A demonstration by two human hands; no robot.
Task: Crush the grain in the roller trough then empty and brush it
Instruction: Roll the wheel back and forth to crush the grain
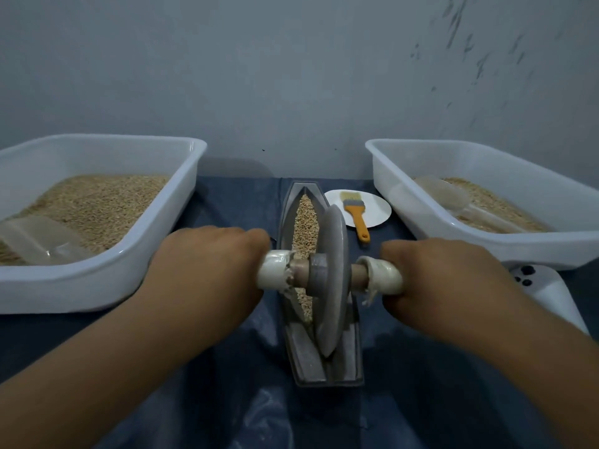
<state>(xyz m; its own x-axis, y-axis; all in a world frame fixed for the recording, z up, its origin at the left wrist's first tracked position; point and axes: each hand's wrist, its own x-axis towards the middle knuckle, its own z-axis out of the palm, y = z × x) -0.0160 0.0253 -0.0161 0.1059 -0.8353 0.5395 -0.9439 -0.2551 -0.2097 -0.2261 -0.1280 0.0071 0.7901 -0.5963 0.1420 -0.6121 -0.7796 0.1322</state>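
Gripping the white-wrapped ends of the axle, the left hand and the right hand are curled tightly round the two handles, one on either side of the grey roller disc, which is held upright in the centre of the frame. The disc is seated in the narrow boat-shaped trough, towards its nearer half, and the grain is seen lying along the groove beyond and beside the disc. The trough is set lengthwise on a dark blue cloth. At the left of the frame a white tub is filled with grain, a clear scoop resting in it; at the right a second white tub is seen with grain and another scoop. Just right of the trough's far end a yellow-handled brush is laid across a small white plate — its handle overhanging the rim.
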